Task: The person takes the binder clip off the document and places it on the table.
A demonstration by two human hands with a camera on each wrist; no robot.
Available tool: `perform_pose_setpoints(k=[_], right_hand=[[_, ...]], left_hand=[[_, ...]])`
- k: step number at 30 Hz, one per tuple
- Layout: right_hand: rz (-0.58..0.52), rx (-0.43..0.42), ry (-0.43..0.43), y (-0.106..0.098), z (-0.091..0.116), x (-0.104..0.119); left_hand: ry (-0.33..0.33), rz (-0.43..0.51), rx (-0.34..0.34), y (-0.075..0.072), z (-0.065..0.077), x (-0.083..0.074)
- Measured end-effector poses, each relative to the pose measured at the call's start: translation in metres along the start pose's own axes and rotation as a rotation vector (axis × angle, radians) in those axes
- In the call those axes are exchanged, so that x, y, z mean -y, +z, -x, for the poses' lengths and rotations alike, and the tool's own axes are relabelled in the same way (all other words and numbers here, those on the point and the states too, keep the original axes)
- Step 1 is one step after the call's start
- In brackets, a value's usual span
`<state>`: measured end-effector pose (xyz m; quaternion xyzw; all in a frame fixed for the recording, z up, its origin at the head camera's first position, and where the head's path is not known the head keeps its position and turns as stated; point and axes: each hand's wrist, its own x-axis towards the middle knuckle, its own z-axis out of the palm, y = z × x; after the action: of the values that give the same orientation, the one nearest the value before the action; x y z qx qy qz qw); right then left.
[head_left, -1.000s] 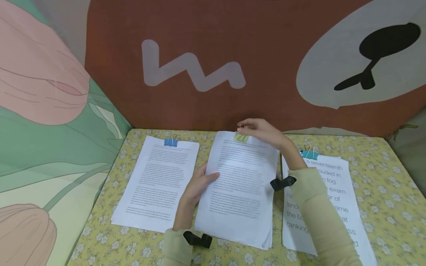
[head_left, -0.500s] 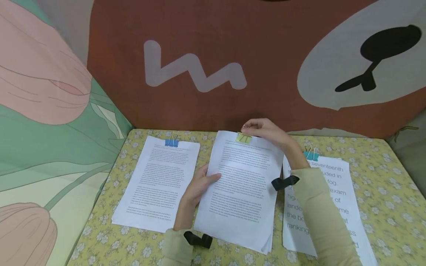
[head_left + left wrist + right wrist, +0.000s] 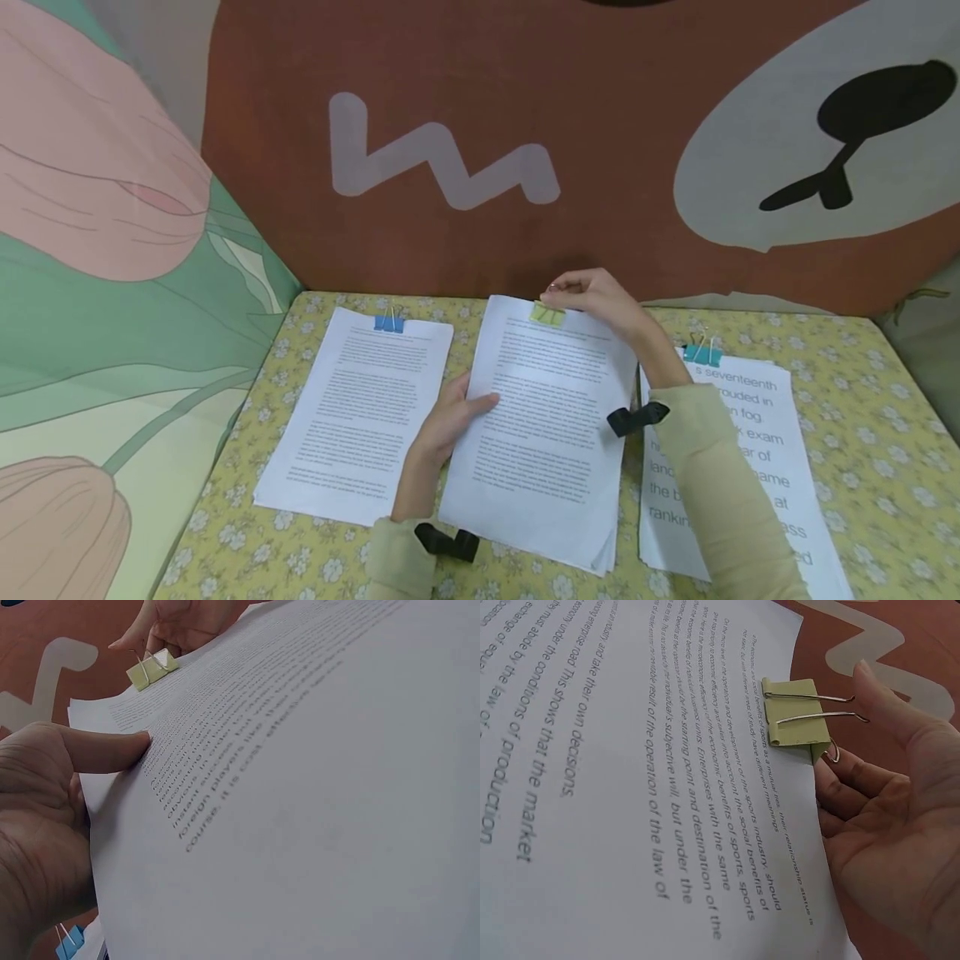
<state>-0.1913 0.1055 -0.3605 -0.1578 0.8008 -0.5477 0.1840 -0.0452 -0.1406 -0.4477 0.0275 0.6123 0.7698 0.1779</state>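
Observation:
My left hand (image 3: 448, 417) grips the left edge of the middle stack of printed sheets (image 3: 547, 417), its thumb lying on the top page. A pale yellow binder clip (image 3: 799, 712) sits on that stack's top edge. My right hand (image 3: 596, 300) is at this clip, holding it by its wire handles. In the right wrist view, the thumb (image 3: 885, 697) is beside the front handles, and curled fingers are behind the rear one. The stack is raised at a tilt, with its lower corner sheets slightly fanned. The left hand's other fingers are hidden behind the paper.
To the left lies a stack (image 3: 352, 417) with a blue binder clip (image 3: 389, 323). On the right, a large-print stack (image 3: 750, 467) bears a teal binder clip (image 3: 702, 356), partly covered by my right sleeve. A brown patterned backdrop (image 3: 450, 250) rises behind the flowered tablecloth (image 3: 885, 467).
The right hand and the yellow clip shifted slightly right, then a little back left. The middle stack's lower edge dropped slightly. My left hand stays on the stack's edge.

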Motion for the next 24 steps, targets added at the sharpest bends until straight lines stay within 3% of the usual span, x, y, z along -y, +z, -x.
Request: perform_pose_setpoints(k=[15, 24], right_hand=[[-0.073, -0.261, -0.092, -0.009, 0.007, 0.009], [-0.172, -0.237, -0.067, -0.013, 0.021, 0.005]], left_hand=[[-0.013, -0.020, -0.019, 0.000, -0.003, 0.004], [-0.016, -0.017, -0.046, -0.002, 0.000, 0.002]])
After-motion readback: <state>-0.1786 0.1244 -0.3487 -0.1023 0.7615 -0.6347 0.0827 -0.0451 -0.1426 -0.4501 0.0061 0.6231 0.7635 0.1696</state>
